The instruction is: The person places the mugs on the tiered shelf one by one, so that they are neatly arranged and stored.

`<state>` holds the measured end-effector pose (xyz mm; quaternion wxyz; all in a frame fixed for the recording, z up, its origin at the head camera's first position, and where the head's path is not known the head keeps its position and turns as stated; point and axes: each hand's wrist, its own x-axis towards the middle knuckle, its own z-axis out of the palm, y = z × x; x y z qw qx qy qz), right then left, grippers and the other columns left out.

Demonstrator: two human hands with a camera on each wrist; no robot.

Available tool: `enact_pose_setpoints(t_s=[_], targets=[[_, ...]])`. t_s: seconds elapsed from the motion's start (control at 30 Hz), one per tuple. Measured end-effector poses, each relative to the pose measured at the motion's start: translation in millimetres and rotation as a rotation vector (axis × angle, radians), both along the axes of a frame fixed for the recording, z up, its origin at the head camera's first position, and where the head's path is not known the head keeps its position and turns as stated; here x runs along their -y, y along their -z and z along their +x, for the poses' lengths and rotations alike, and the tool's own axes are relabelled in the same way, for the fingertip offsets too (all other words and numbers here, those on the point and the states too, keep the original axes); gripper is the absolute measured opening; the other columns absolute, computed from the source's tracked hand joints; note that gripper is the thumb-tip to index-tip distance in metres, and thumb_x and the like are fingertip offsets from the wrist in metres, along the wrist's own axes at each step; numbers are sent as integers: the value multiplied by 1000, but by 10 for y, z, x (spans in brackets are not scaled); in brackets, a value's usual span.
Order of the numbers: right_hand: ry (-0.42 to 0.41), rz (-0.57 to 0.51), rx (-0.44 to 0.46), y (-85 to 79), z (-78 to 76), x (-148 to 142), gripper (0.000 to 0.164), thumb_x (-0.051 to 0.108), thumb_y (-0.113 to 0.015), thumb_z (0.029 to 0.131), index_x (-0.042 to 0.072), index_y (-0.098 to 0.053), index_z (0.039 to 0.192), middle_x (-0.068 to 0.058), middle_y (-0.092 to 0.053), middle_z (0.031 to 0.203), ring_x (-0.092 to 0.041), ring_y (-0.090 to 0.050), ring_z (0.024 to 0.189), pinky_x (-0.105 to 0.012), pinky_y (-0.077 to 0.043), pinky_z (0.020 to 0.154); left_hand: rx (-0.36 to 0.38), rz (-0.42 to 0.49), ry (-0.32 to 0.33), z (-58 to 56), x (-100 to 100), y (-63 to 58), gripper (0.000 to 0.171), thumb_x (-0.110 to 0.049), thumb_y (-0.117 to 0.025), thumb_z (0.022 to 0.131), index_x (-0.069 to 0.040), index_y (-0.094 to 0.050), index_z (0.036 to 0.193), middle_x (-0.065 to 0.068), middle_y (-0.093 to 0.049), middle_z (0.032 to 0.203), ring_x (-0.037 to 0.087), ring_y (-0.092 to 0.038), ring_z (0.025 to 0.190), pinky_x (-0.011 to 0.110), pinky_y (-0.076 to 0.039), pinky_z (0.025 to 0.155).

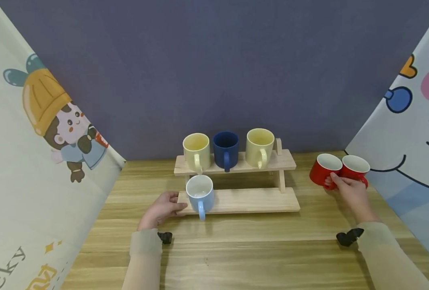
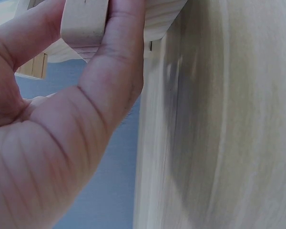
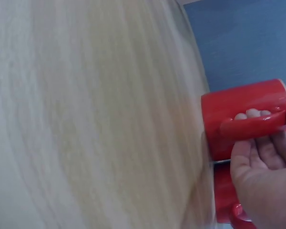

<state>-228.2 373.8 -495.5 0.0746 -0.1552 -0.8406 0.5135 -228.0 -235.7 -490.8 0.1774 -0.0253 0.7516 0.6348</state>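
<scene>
My left hand grips the left end of a wooden two-tier rack, pinching the lower board between thumb and fingers. Beside it on that board stands a light blue mug, handle toward me. At the right, my right hand holds a red mug by its handle, fingers passed through the loop. A second red mug stands right against it, partly hidden behind the hand.
On the rack's upper board are a yellow mug, a dark blue mug and another yellow mug. A grey-blue partition rises behind the wood-grain table. Printed panels flank both sides.
</scene>
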Motion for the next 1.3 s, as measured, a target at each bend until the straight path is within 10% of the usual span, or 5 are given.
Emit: enact_pose_setpoints(t_s=[0.13, 0.47, 0.8, 1.03, 1.3], targets=[[-37, -103, -49, 43, -24, -20, 68, 51, -61, 100, -9, -64, 129, 10, -74, 90, 3, -64, 85, -10, -52, 76, -2, 10, 1, 1, -3, -20, 74, 4, -71, 93, 22, -24, 147, 16, -53, 105, 20, -59, 85, 35, -60, 75], [-29, -509, -152, 93, 26, -8, 15, 30, -74, 96, 18, -80, 91, 2, -74, 83, -8, -70, 78, -22, -60, 69, -1, 23, -13, -4, -28, -14, 71, 6, -70, 92, 22, -27, 145, 13, -48, 100, 20, -59, 85, 36, -61, 75], [-1, -643, -185, 32, 112, 80, 17, 28, -74, 94, 12, -81, 98, 0, -75, 87, -9, -70, 81, -20, -58, 75, -3, 33, -17, -15, -32, -3, 68, 8, -69, 92, 22, -29, 145, 9, -45, 94, 19, -57, 83, 34, -61, 74], [42, -651, -235, -106, 225, 213, 24, 28, -74, 94, 9, -81, 107, 2, -75, 89, -7, -68, 82, -15, -47, 56, 1, 17, -27, -9, -27, 5, 69, 6, -71, 91, 22, -29, 144, 11, -47, 98, 20, -58, 84, 35, -60, 74], [4, -725, -292, -334, 428, 400, 28, 22, -75, 94, 0, -78, 112, -2, -74, 93, -12, -71, 83, -18, -56, 81, 2, 59, -13, 7, -19, -5, 70, 10, -69, 92, 23, -26, 145, 11, -43, 97, 22, -58, 86, 41, -61, 81]])
